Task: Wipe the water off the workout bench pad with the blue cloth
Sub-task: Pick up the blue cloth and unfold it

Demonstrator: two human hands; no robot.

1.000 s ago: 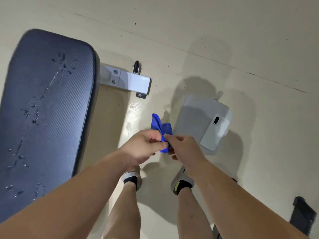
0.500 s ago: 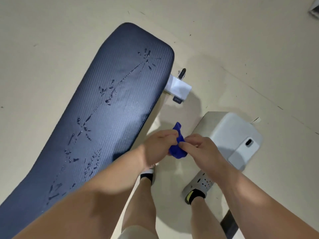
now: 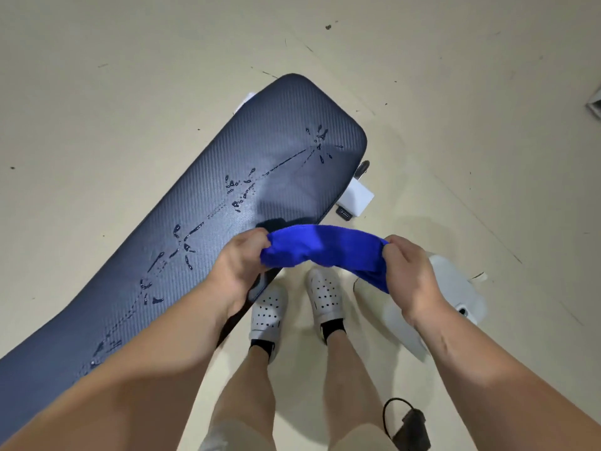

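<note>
The dark blue bench pad [image 3: 201, 222] runs diagonally from lower left to upper centre. A trail of water drops [image 3: 240, 193] lies along its middle, from the far end down to the near end. The blue cloth [image 3: 322, 247] is stretched out between both hands, just off the pad's right edge and above my feet. My left hand [image 3: 240, 265] grips the cloth's left end over the pad's edge. My right hand [image 3: 406, 271] grips its right end. The cloth is held in the air, apart from the wet drops.
A white bench frame bracket [image 3: 356, 200] sticks out under the pad's far right. A white stool [image 3: 455, 288] with a phone on it stands at the right, behind my right hand. A black cable and adapter [image 3: 409, 428] lie on the beige floor by my right leg.
The cloth was bunched between my hands; now my hands have pulled apart and spread it wide. The view has swung left, bringing the pad toward the centre.
</note>
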